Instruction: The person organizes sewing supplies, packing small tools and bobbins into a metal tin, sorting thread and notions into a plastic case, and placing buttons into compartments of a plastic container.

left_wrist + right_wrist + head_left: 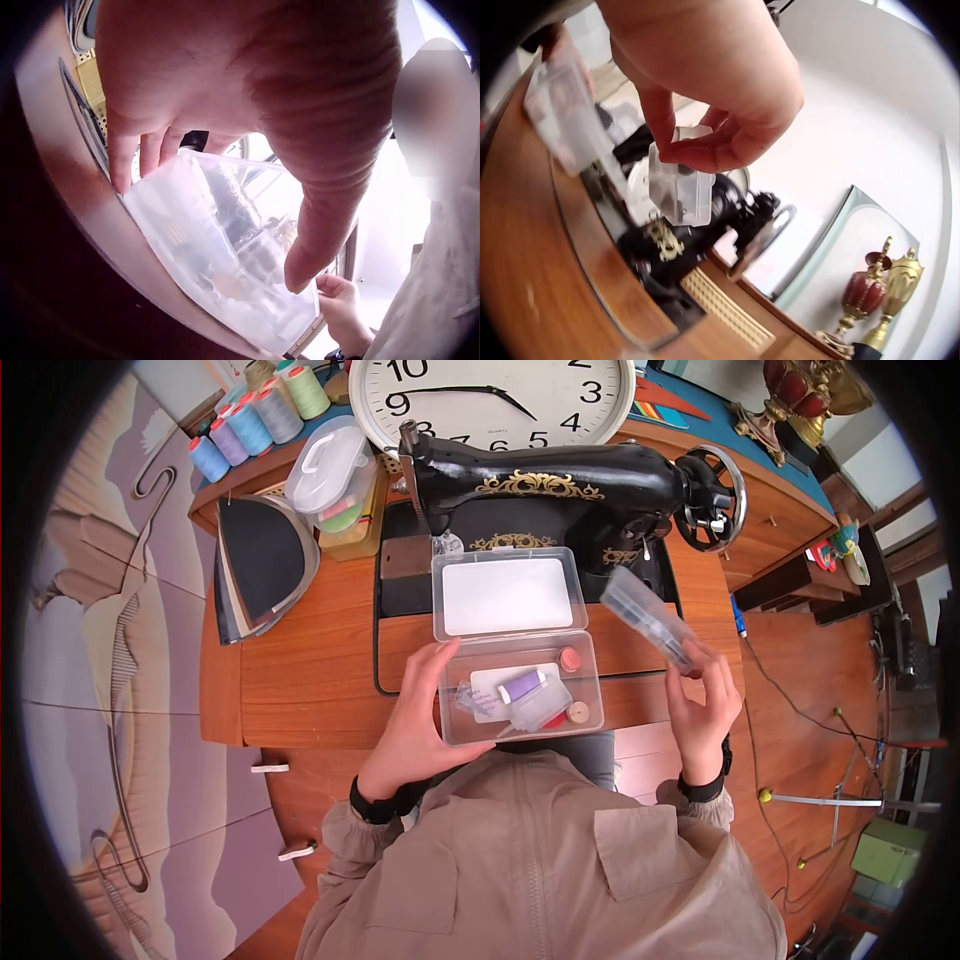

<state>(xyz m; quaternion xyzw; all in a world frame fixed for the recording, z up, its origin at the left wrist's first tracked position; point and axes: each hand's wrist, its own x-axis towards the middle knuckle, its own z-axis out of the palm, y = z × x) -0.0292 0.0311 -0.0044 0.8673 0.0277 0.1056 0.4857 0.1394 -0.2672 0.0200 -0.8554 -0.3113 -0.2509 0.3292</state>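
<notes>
An open clear plastic box (520, 687) lies on the table in front of the person, its hinged lid (507, 595) tipped back. Inside are a purple thread spool (521, 686), a red bobbin (570, 659), a tan spool (577, 712) and small clear bags. The left hand (415, 715) grips the box's left end, thumb along the near side and fingers at the far corner, as the left wrist view also shows. Raised to the right of the box, the right hand (704, 705) pinches a small clear compartment case (648, 618) by its near end; its contents are unclear.
Behind the box stands a black sewing machine (560, 480) with a handwheel (710, 498). A large clock (490, 400) is at the back. To the left are a lidded plastic container (335, 465), dark fabric pieces (262, 565) and several thread cones (278, 412).
</notes>
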